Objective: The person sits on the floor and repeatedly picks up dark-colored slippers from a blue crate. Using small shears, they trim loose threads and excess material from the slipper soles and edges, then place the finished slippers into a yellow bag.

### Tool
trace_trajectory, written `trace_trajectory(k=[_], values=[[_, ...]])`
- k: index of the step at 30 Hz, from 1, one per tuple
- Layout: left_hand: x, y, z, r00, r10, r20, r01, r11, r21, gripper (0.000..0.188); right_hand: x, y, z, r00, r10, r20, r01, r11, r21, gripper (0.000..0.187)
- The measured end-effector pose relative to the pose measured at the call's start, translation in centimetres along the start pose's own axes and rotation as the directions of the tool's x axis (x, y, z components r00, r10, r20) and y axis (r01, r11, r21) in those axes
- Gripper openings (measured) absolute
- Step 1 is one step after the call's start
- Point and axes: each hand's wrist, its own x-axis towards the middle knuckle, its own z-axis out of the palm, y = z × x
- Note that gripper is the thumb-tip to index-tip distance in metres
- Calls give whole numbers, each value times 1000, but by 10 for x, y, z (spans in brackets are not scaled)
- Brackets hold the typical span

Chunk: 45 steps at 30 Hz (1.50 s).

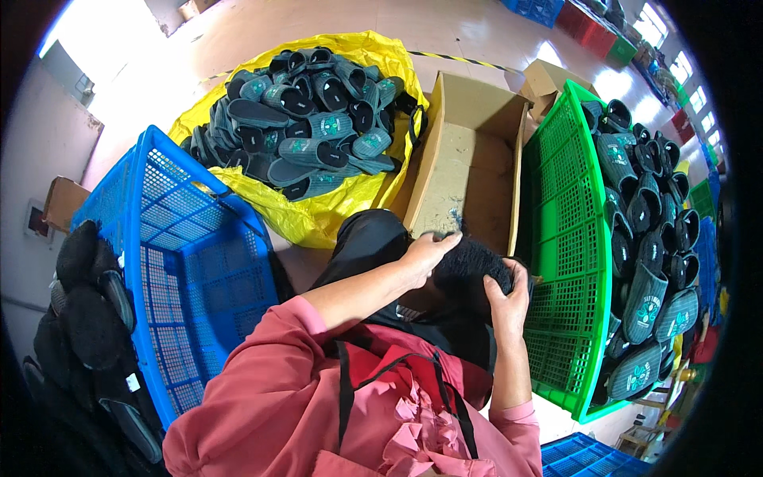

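Pink sleeves [258,370], fingers [451,242] holding fuzzy black piece [470,266], green-printed slippers [645,308] nearby

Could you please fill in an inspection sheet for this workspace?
Surface: pale floor, shiny in places.
Job's things: dark fuzzy item held up front, exact kind unclear.
Clutter: slippers heaped on yellow sheeting, more beyond a green crate's near wall; blue crate at left; open cardboard box ahead.
Hands: left hand and right hand both grip the dark fuzzy item.
Cables: nothing seen.
Surroundings: black-and-yellow floor tape; bright windows, upper right.
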Motion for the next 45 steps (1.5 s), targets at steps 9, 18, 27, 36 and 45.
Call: trace_trajectory(k=[9, 18, 27, 36, 45], values=[[-84, 39, -70, 954, -275, 118, 282, 959, -43, 35, -41, -34, 57, 929, -58, 367, 97, 991, -90, 52], [-52, 33, -107, 929, 320, -188, -210, 871, 444, 31, -9, -12, 133, 899, -22, 437, 42, 998, -37, 44], [-73, 25, -108, 532, 838, -120, -267, 300, 916, 26, 12, -11, 152, 821, 215, 529, -461, 795, 394, 30], [-116, -3, -128, 955, 296, 17, -296, 955, 11, 44, 19, -12, 143, 726, 273, 631, -647, 580, 494, 29], [-127, -40, -98, 798, 558, -227, -394, 769, 503, 54, 7, 3, 150, 803, 240, 545, -566, 593, 572, 29]])
